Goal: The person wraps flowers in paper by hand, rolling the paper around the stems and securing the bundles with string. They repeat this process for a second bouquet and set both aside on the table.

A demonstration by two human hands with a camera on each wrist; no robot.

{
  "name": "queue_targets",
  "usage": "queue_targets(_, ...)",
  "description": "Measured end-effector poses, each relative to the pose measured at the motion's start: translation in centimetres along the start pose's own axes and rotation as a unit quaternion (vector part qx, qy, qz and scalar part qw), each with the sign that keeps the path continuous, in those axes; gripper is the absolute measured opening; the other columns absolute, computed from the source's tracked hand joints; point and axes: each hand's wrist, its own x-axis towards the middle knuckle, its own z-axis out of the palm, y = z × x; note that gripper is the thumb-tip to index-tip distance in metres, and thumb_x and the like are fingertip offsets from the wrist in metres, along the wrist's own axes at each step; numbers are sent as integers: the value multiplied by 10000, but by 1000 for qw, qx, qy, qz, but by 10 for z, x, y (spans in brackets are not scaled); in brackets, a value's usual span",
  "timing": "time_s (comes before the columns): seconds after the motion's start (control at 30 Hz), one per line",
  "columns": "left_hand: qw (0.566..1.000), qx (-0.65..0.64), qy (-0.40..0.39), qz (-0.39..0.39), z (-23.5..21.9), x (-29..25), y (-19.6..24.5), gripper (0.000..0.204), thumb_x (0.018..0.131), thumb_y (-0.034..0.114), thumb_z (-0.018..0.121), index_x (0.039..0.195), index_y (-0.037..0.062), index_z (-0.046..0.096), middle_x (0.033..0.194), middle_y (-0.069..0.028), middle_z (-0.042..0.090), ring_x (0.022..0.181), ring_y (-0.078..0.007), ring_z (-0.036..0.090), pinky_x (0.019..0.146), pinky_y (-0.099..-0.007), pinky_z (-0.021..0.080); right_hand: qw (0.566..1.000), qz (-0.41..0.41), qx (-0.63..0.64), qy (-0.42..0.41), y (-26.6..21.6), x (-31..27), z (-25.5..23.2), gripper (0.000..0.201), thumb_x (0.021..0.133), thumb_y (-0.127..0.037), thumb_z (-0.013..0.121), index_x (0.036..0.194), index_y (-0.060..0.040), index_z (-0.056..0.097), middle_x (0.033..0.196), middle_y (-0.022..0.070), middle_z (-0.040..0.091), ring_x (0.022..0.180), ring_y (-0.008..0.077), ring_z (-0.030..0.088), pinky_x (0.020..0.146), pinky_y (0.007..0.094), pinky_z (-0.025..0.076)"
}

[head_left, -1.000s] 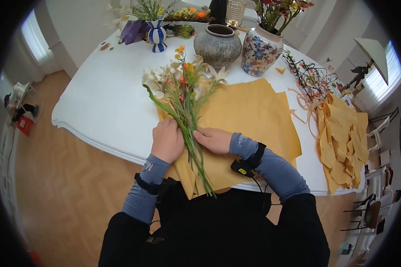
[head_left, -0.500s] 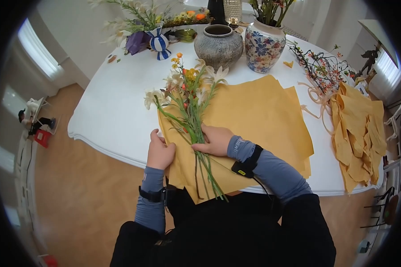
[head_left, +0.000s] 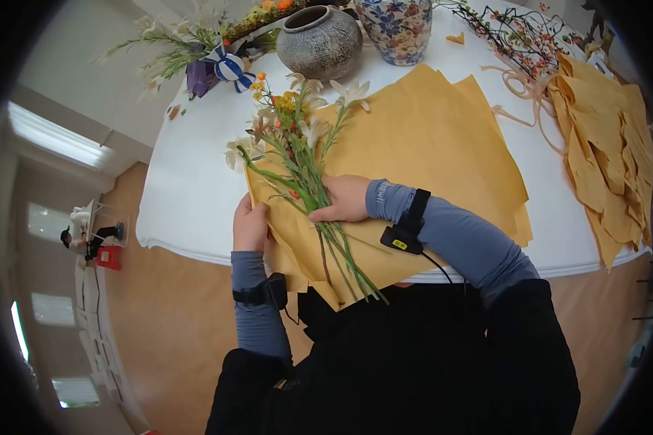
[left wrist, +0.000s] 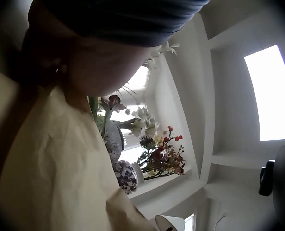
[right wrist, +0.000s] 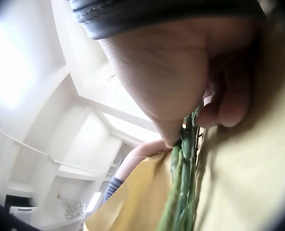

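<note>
A bunch of flowers (head_left: 305, 163), with white lilies and small yellow and orange blooms, lies aslant on yellow wrapping paper (head_left: 428, 152). My right hand (head_left: 347, 199) grips the bunch around its stems, thumb across the top. From the right wrist, the green stems (right wrist: 181, 187) run out below the thumb, and curled fingers show on their far side. My left hand (head_left: 249, 226) pinches the paper's left edge, which stands raised beside the stems. Up close in the left wrist view, the creased paper (left wrist: 56, 154) gathers toward the fingers, which are mostly in shadow.
At the back of the white table (head_left: 185, 196) stand a grey textured pot (head_left: 319, 47), a floral vase (head_left: 397, 29) and a blue-and-white striped vase (head_left: 232, 69). On the right are crumpled paper (head_left: 602, 145), pink ribbon (head_left: 537, 98) and berry branches (head_left: 515, 36).
My left hand has gone from the stems to the paper's left edge and lifted it. The right hand keeps its grip on the bunch. The head view has tilted and turned.
</note>
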Motion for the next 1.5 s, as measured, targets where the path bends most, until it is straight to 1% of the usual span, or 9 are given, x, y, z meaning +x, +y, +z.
queue_targets(0.13, 995, -89, 25, 22, 13, -19, 31, 458, 915, 70, 433, 1353, -1, 548, 889, -60, 687, 602, -109, 612, 430, -244, 416, 949, 71, 297, -74, 11, 7, -2, 565, 1034, -524, 469, 1103, 35, 507, 746, 112, 620, 536, 187, 637, 508, 293, 547)
queue_targets(0.17, 993, -115, 8, 35, 12, -20, 32, 458, 948, 53, 430, 1393, -8, 520, 1000, -88, 699, 737, -137, 669, 557, -259, 520, 941, 102, 313, -86, 6, 5, -10, 472, 1073, -452, 404, 1081, 9, 505, 702, 73, 570, 535, 173, 623, 512, 289, 566)
queue_targets(0.4, 976, -184, -68, 94, 29, -20, 42, 429, 1011, 17, 402, 1431, -21, 476, 1250, -135, 651, 1059, -198, 671, 903, -324, 558, 952, 58, 299, -15, 4, 1, -7, 461, 1050, -392, 494, 1178, 50, 471, 669, 46, 543, 458, 151, 579, 454, 310, 554)
queue_targets(0.6, 976, -108, -58, 181, 71, -3, 45, 490, 970, 11, 411, 1457, -40, 423, 1200, -160, 672, 1005, -239, 680, 873, -324, 538, 970, 85, 216, 75, 0, 0, -4, 595, 975, -359, 625, 1279, 107, 415, 730, 106, 638, 448, 165, 612, 409, 297, 509)
queue_targets(0.73, 929, 261, 11, 261, 103, 14, 48, 649, 894, 152, 496, 1472, -94, 334, 1027, -331, 663, 975, -434, 665, 873, -461, 525, 951, 107, 272, 97, 15, 8, 4, 510, 946, -323, 646, 1188, 97, 487, 843, 192, 698, 570, 252, 689, 536, 344, 566)
queue_targets(0.83, 876, 464, -10, 134, 131, 4, 75, 708, 877, 190, 498, 1505, -77, 310, 1044, -333, 672, 988, -481, 645, 879, -499, 517, 961, 13, 140, 239, 57, 35, 23, 453, 923, -232, 649, 1209, 91, 511, 951, 240, 693, 746, 298, 724, 637, 378, 588)
queue_targets(0.93, 857, 500, -26, 124, 141, 7, 78, 729, 871, 200, 509, 1519, -62, 300, 1038, -314, 686, 980, -460, 662, 889, -495, 518, 981, -23, 30, 191, 66, 37, 14, 384, 917, -164, 626, 1196, 87, 544, 1012, 236, 693, 891, 326, 723, 704, 418, 591)
queue_targets(1.1, 865, 482, -52, 129, 141, 17, 72, 778, 866, 258, 540, 1532, -53, 284, 1100, -324, 674, 1036, -438, 662, 922, -472, 518, 867, 60, 479, -119, 52, 8, -21, 228, 901, -82, 547, 1090, 36, 594, 1044, 159, 699, 866, 288, 730, 694, 399, 622)
queue_targets(1.5, 864, 487, -67, 108, 149, 31, 64, 845, 934, 468, 564, 1535, -53, 278, 1202, -297, 661, 1105, -435, 647, 957, -457, 510, 970, 201, 135, -21, 10, -47, -40, 442, 961, -418, 586, 804, -11, 651, 626, 82, 657, 506, 180, 622, 545, 311, 541)
